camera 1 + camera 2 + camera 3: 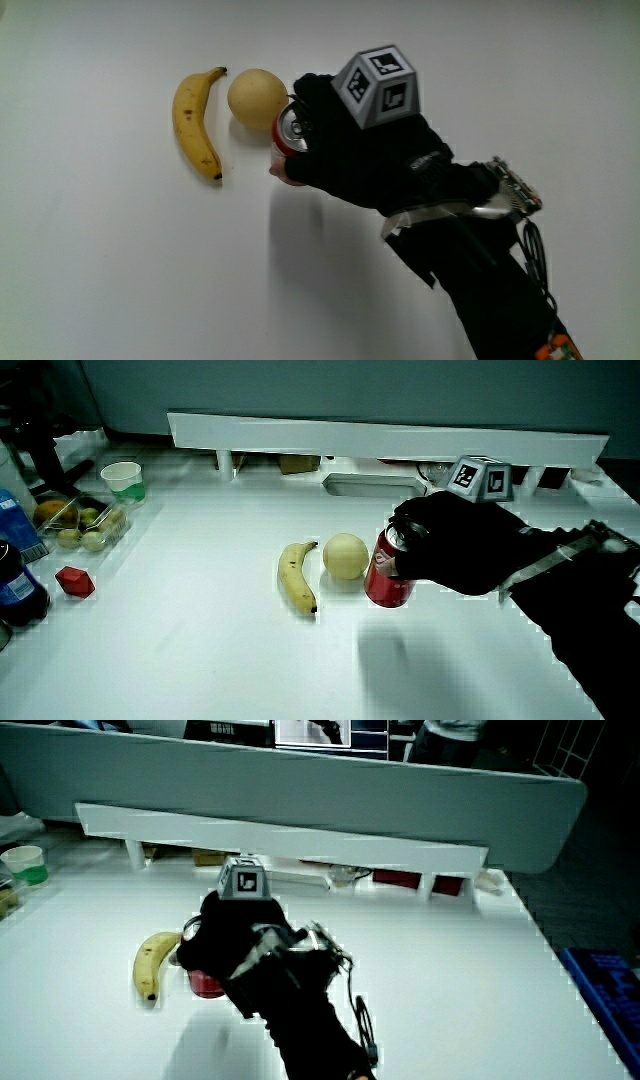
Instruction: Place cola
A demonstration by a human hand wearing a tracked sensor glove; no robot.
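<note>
A red cola can stands upright on the white table, close beside a pale round fruit. The gloved hand is wrapped around the can, fingers curled on its side and rim. In a side view only a sliver of the red can shows under the hand. A yellow banana lies on the table beside the round fruit, away from the can.
A clear tub of small fruit, a red block, a paper cup and dark bottles sit near one table edge. A low white partition runs along the table.
</note>
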